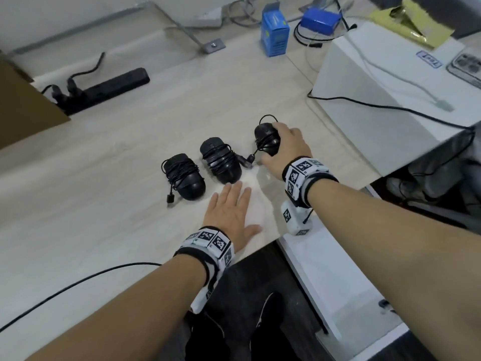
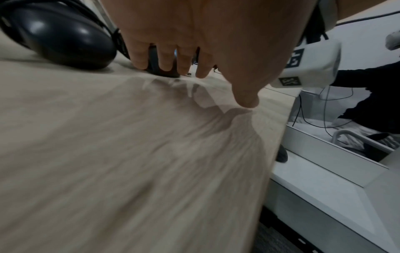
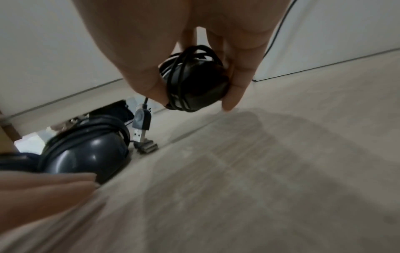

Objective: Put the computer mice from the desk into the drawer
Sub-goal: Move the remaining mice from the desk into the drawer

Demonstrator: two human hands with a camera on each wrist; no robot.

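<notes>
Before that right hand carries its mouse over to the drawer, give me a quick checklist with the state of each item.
1. Grip: right hand has thumb and fingers curled round the rightmost mouse. Ok.
2. Cable: mostly wound round that mouse, but its USB plug dangles beside the middle mouse. Not ok, it may snag.
3. Mouse clear of the desk: appears lifted in the right wrist view. Ok.
4. Drawer open below the desk edge. Ok.
5. Left hand flat on the desk, out of the path. Ok.
6. Room in the drawer: partly hidden. Cannot tell.
</notes>
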